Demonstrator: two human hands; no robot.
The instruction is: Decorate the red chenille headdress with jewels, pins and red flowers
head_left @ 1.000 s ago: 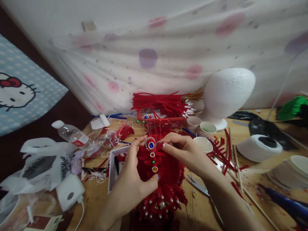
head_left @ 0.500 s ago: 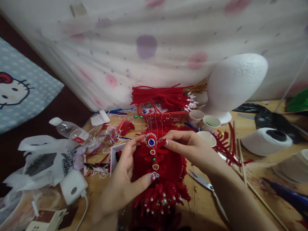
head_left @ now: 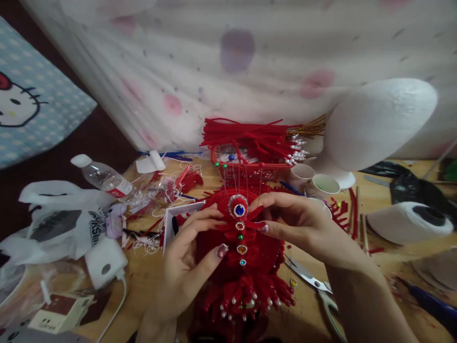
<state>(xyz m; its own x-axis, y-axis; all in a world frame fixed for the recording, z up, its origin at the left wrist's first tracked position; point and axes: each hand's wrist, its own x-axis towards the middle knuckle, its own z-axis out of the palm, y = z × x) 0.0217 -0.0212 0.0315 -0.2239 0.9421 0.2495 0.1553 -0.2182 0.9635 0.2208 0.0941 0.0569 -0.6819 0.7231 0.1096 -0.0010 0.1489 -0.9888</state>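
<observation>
A red velvet headpiece (head_left: 215, 245) stands in front of me, with a column of jewelled settings down its middle and white-tipped tassels below. The top setting is a blue gem (head_left: 240, 209); thin wires with coloured beads rise around it. My right hand (head_left: 307, 228) pinches a small red velvet petal (head_left: 255, 223) between thumb and forefinger, just right of the column. On the left side, my left hand (head_left: 182, 259) rests its fingers against the headpiece, thumb held apart from them. The far ends of some fingers are hidden by red velvet.
Scissors (head_left: 307, 276) lie to the right, near a thread cone (head_left: 389, 221). Behind are a red basket (head_left: 273, 174), paper cups (head_left: 325, 184) and a white foam head (head_left: 382, 124). A bottle (head_left: 107, 183), plastic bag (head_left: 67, 214) and white charger (head_left: 106, 261) sit left.
My left thumb has come off the lower settings, uncovering the light-blue gem. My right hand has shifted slightly down along the column, with the petal between its fingertips. The view has shifted a little.
</observation>
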